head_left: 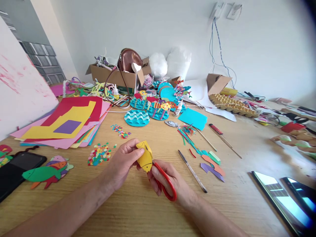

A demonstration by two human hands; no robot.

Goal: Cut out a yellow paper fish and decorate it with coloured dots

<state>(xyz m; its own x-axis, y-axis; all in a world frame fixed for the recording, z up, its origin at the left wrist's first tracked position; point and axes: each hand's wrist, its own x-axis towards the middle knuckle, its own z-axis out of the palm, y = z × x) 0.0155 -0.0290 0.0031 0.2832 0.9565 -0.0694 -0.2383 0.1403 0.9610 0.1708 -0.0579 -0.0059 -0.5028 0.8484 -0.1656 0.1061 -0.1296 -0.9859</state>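
My left hand (125, 156) pinches a yellow paper fish (145, 157) between thumb and fingers. Dark drawn lines mark its head, eye and body, and its head end points down toward me. In my right hand (166, 176) are red-handled scissors (170, 189), with my fingers around the loops. Their blades lie against the right edge of the yellow paper and are mostly hidden. Left of my hands lie small round paper dots (100, 154). A pen (192, 171) rests on the table to the right.
Coloured paper sheets (59, 121) are stacked at left, above cut paper fish (46, 172) and a black phone (22, 169). Turquoise wavy crafts (137, 118), a glue bottle (177, 108) and a turquoise sheet (193, 118) stand farther back. Paper scraps (213, 166) and phones (276, 200) lie right.
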